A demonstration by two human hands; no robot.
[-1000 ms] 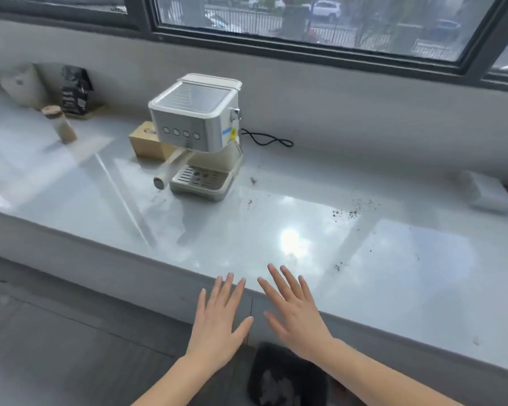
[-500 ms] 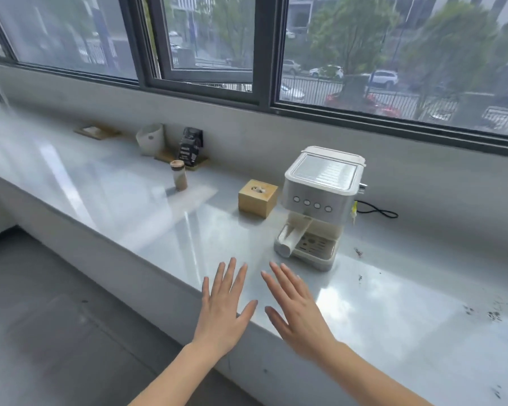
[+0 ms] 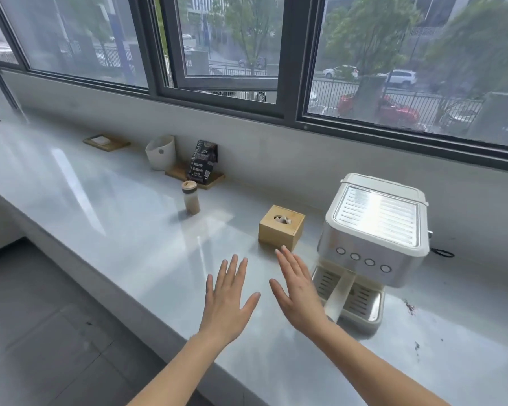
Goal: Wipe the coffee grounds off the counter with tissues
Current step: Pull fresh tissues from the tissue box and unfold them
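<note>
— Long and pale, the desk [image 3: 106, 218] runs under a wide window with dark frames; outside there are trees and parked cars. What stands on this desk?

— Near the right side stands a white and silver coffee machine [image 3: 373, 230]. Just beside it, to the left, is a small wooden tissue box [image 3: 280, 230], and a bit of tissue [image 3: 282, 219] shows in the round hole on its top. Farther left is a small jar with a wooden lid [image 3: 190, 197], and against the wall a black coffee bag [image 3: 202, 161] and a white container [image 3: 160, 152].

— And where are the coffee grounds?

— Dark specks of coffee grounds [image 3: 409, 307] lie on the desk to the right of the machine, near its base, with a few more [image 3: 417, 345] closer to the front edge.

— What do the hands do?

— Both hang over the desk with palms down. The left hand [image 3: 228, 303] has its fingers spread wide and holds nothing. The right hand [image 3: 301, 291] is also flat and empty, fingers stretched out, and its fingertips [image 3: 282, 249] are very near the front of the tissue box; whether they touch it, one cannot tell.
</note>
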